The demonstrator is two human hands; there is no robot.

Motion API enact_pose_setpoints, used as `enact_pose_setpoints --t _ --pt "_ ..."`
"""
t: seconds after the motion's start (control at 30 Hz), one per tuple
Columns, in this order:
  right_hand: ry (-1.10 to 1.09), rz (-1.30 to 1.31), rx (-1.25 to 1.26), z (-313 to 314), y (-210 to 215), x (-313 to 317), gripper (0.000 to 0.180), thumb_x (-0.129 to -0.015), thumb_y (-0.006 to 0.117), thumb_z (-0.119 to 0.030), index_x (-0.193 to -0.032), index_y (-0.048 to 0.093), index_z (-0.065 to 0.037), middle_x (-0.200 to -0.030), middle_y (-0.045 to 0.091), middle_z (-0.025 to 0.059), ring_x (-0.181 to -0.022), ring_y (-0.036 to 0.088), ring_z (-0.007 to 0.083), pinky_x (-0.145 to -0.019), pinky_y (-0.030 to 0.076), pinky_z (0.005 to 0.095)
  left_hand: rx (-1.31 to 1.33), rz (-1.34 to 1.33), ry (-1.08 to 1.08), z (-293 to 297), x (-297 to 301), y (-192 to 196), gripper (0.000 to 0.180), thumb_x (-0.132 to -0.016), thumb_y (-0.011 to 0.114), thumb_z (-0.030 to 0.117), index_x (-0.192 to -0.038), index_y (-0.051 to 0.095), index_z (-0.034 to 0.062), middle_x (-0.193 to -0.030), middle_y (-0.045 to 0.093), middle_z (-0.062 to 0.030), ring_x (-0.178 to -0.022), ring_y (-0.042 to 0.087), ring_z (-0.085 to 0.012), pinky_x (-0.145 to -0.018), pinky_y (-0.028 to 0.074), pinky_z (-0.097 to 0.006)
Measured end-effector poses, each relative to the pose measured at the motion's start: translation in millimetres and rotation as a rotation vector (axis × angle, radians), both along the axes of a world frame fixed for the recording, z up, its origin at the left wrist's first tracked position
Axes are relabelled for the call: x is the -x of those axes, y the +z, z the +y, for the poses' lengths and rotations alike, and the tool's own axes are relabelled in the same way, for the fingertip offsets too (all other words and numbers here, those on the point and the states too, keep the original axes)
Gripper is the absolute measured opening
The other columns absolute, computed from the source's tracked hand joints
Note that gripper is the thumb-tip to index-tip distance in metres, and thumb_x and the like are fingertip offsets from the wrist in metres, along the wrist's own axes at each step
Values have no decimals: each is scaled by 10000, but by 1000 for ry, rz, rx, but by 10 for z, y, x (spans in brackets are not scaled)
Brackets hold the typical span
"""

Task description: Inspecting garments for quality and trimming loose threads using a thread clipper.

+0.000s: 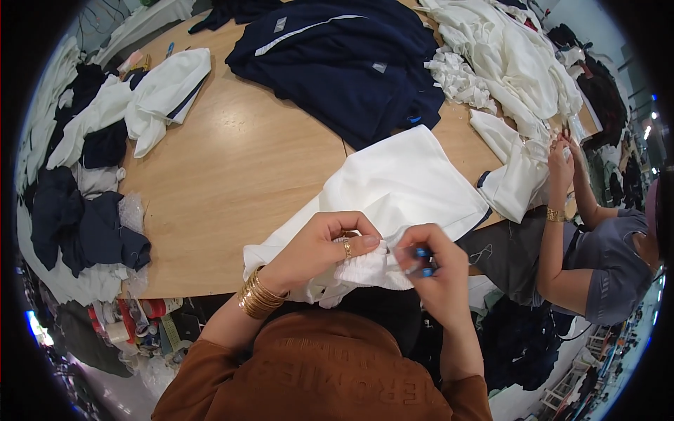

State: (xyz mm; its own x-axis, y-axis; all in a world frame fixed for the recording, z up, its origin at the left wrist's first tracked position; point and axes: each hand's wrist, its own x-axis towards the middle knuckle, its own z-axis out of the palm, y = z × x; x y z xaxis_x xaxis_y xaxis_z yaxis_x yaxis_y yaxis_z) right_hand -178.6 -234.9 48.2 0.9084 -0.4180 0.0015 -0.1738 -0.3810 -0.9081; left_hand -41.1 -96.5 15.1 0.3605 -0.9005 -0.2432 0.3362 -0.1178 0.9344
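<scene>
The view looks from the person's head, through the left one of two fisheye lenses worn side by side, placed above the near edge of the table (210,189) and facing down and forward across it. Its middle falls on a white garment (393,182) at the table's near edge, close below the lens. The wearer's brown top (344,365), on the near side of the table, fills the bottom at close range. The wide lens also takes in a co-worker (618,263) beyond the table's right side, while the upper edge crops the table's far part.
</scene>
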Motion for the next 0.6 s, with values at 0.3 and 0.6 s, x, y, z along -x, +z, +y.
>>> enact_pose_setpoints --t 0.3,0.6 --pt "101 20 422 -99 38 82 323 -734 716 -316 -924 580 -94 -784 580 -1 -639 503 142 -719 290 297 39 84 3 28 -20 -10 124 -853 610 133 -881 616 13 -848 606 3 -764 514 -43 -719 412 -202" --pt "100 22 759 -40 16 72 282 -756 675 -369 -847 582 -119 -700 555 -22 -605 494 159 -650 284 323 34 71 7 21 -22 2 163 -869 605 170 -893 617 8 -797 603 17 -738 502 -36 -677 411 -195"
